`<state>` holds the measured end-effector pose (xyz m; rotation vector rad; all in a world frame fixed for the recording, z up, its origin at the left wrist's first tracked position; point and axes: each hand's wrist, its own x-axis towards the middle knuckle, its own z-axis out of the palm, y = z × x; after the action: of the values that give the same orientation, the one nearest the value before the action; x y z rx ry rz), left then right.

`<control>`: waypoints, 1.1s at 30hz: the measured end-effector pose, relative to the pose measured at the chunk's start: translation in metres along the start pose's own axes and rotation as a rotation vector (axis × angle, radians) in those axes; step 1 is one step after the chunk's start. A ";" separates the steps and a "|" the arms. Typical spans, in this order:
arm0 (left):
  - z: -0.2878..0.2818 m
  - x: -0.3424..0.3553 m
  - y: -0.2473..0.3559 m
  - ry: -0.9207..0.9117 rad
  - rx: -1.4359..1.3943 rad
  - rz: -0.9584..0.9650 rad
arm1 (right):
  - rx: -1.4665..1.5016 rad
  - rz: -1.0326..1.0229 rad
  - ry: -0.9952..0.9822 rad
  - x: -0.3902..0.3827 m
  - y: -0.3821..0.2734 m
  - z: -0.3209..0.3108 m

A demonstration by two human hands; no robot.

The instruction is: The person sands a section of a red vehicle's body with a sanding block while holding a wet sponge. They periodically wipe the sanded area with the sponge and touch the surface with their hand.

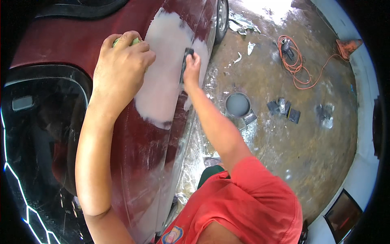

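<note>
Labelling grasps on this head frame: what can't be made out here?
- Green object under the left hand: head view, fingers cover nearly all of it; kind unclear.
- Black sanding block in the right hand: only its edge shows; its working face is turned away.
- Dark flat pieces on the concrete floor: too small to identify.
- Dark red car panel: cut off by the frame's lower edge.

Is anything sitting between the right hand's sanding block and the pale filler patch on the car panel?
Nothing visible. The right hand holds the dark sanding block at the edge of the pale filler patch. The left hand grips a green pad on the patch's other side.
</note>
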<state>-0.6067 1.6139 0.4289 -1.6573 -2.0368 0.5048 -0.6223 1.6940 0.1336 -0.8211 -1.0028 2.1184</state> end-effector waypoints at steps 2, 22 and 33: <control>-0.001 0.004 0.002 0.011 0.014 0.019 | -0.105 -0.091 -0.025 0.022 0.012 -0.008; -0.008 0.003 0.004 -0.047 -0.001 -0.021 | -0.144 -0.105 -0.014 -0.092 0.069 -0.014; -0.003 0.002 0.002 -0.052 0.001 -0.021 | -0.132 -0.122 -0.065 -0.126 0.067 -0.017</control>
<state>-0.6035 1.6160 0.4301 -1.6361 -2.0889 0.5475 -0.5538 1.5713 0.1027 -0.7380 -1.2062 2.0035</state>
